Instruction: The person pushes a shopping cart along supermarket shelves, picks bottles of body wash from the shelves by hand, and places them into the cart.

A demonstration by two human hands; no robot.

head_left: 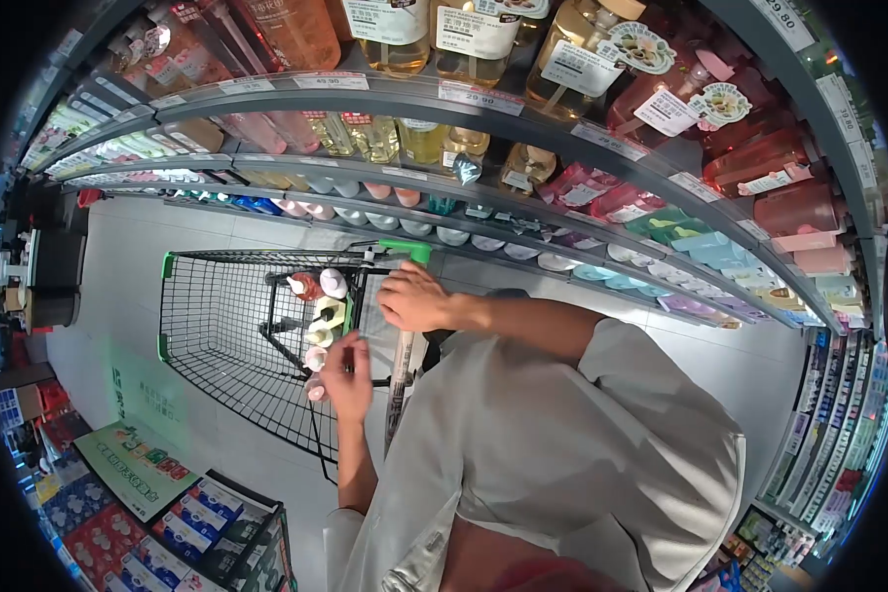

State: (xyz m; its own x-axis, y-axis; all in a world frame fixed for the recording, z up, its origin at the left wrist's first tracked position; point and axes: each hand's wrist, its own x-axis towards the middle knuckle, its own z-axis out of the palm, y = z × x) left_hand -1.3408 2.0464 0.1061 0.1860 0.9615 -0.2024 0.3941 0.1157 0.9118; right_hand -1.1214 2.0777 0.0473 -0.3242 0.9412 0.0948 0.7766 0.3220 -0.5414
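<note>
A black wire shopping cart (207,326) with green corners stands in front of me. My right hand (411,297) is curled over its handle (402,370), close to the green end piece (405,249). My left hand (348,380) is over the near end of the cart, fingers partly bent and apart, with nothing visible in it. Beside its fingertips, several bottles stand in a row: a pale yellow bottle (330,315), a red bottle (306,286), a white-pink bottle (333,283) and a pink bottle (315,358). Their lower parts are hidden by the cart frame.
Shelves (395,94) with pump bottles and price tags run along my right side. A promotional display (133,469) with boxed goods stands to the left. Pale tiled floor (118,296) surrounds the cart. More stocked shelves (824,424) are behind me.
</note>
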